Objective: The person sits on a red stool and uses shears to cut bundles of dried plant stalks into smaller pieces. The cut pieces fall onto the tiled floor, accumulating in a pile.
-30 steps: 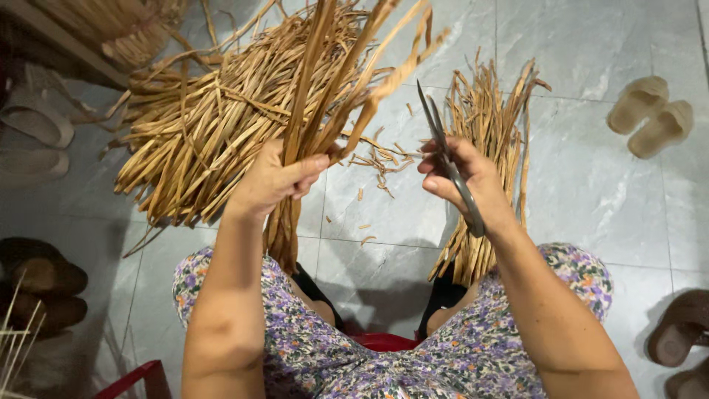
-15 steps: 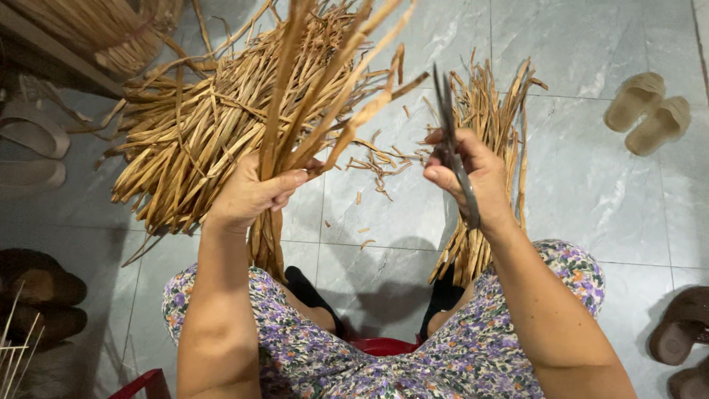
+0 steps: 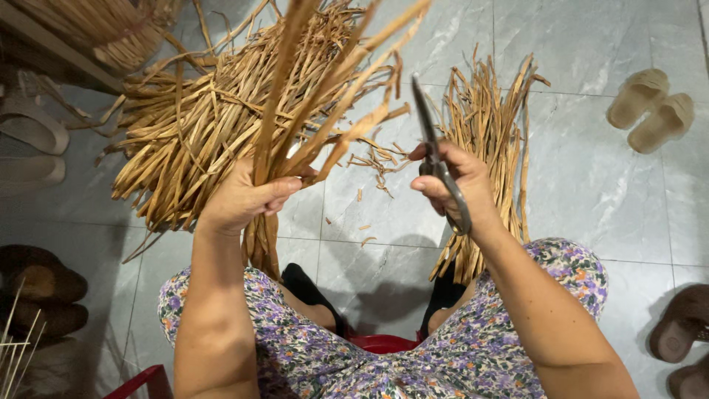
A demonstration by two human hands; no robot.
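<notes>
Grey tiled floor [image 3: 591,185] fills the view, glossy, with pale grout lines. On it, up left, a big heap of dried straw strips [image 3: 185,140] fans out; a smaller heap [image 3: 495,125] lies to the right, running down toward the right knee. A woven basket [image 3: 111,29] sits in the top left corner. Beige slippers [image 3: 650,111] rest top right, brown sandals [image 3: 687,332] low right, more footwear [image 3: 33,133] along the left edge. Short straw scraps [image 3: 377,162] dot the tiles between the heaps.

Now the hands. The person sits, floral dress [image 3: 443,355] over spread knees, both forearms raised. Left hand [image 3: 244,199] is clenched around a bundle [image 3: 295,111] of strips, held upright, tips splaying toward the top edge. Right hand [image 3: 450,185] is wrapped around the handles of scissors [image 3: 436,155], blades together and pointing up, just beside the bundle, not touching it.
</notes>
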